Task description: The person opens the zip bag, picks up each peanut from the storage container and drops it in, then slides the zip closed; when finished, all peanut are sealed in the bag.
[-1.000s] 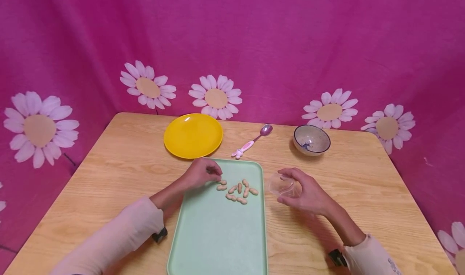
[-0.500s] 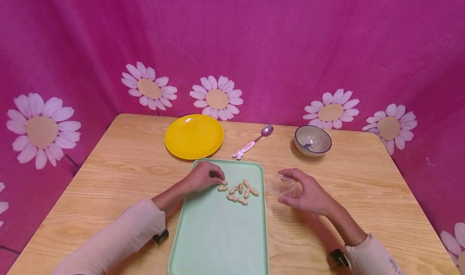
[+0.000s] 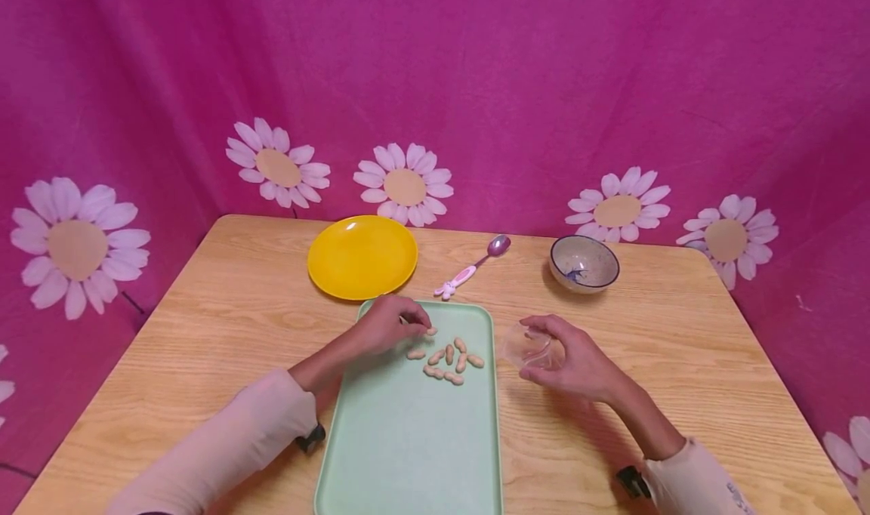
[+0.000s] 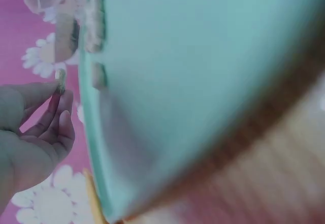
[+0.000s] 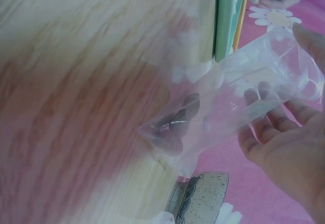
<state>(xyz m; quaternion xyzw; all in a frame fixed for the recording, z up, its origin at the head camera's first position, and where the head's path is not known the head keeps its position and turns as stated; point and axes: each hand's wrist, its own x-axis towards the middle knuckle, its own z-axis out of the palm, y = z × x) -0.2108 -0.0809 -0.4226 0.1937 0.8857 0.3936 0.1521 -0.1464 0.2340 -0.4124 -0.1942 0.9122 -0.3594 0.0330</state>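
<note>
My left hand pinches one unshelled peanut between thumb and fingertips, raised over the far part of the pale green tray. Below and to the right lie several more peanuts in a loose cluster, with a single peanut apart at their left. To the right of the tray, my right hand holds a clear plastic bag above the table, fingers and thumb curved about its top end. A dark shape shows in or through the bag in the right wrist view; I cannot tell which.
Behind the tray stands a yellow plate on the wooden table. A pink rabbit-handled spoon lies right of the plate. The speckled bowl sits at the back right. A magenta flowered cloth hangs behind the table.
My left hand has taken one peanut from the left pair and lifted it slightly up and to the right. The right hand and bag have stayed in place.
</note>
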